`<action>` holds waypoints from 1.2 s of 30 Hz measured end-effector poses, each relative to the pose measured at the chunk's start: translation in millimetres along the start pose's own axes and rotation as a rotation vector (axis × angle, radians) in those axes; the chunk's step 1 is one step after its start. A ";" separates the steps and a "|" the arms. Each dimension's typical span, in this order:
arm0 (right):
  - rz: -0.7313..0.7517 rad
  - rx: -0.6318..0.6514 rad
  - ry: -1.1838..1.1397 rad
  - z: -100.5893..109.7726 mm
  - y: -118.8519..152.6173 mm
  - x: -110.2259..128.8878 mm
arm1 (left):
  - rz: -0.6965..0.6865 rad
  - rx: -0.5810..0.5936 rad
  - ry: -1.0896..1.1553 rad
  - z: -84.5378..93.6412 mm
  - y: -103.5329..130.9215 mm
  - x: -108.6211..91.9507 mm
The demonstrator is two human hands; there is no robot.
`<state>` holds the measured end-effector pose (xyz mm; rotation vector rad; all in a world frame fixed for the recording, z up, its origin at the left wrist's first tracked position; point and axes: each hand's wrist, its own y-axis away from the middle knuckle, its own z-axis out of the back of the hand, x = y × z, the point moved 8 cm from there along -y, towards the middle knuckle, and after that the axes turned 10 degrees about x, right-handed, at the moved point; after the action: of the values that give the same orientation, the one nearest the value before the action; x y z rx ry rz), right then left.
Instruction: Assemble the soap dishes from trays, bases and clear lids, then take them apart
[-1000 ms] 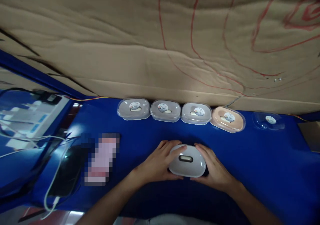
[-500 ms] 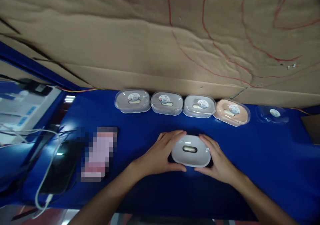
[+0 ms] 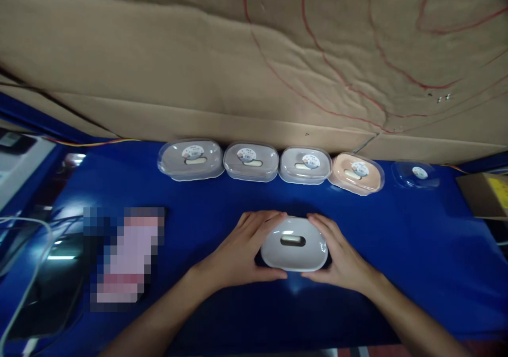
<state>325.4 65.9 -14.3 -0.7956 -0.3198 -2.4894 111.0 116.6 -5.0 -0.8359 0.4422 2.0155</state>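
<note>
A pale grey oval soap dish (image 3: pixel 294 254) with a slot in its middle is held between both hands near the front of the blue table. My left hand (image 3: pixel 252 248) grips its left end, thumb along the near edge and fingers at the far edge. The right end is gripped by my right hand (image 3: pixel 339 254) in the same way. Behind them stand three grey soap dishes under clear lids (image 3: pixel 190 160), (image 3: pixel 251 162), (image 3: pixel 305 165) and a peach soap dish (image 3: pixel 357 174) under its own lid. A loose clear lid (image 3: pixel 416 175) lies to their right.
A cardboard wall (image 3: pixel 178 71) with red lines rises behind the row. On the left lie a blurred-out phone-like thing (image 3: pixel 130 251), a black device (image 3: pixel 51 277) and white cables (image 3: pixel 34 275). A cardboard box (image 3: pixel 478 193) sits at the right edge of the blue table (image 3: pixel 397 240).
The camera view has shifted right, so the row and cables appear further left. Both hands keep hold of the grey soap dish, which now looks slightly lower in the picture.
</note>
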 end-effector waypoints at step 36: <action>0.076 -0.077 0.166 11.5 1.2 1.0 | 0.109 0.052 -0.194 -9.4 -4.1 2.7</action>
<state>330.8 68.7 -4.3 -0.6134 -0.1334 -2.4890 117.1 114.9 -13.5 -0.5891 0.4348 2.1516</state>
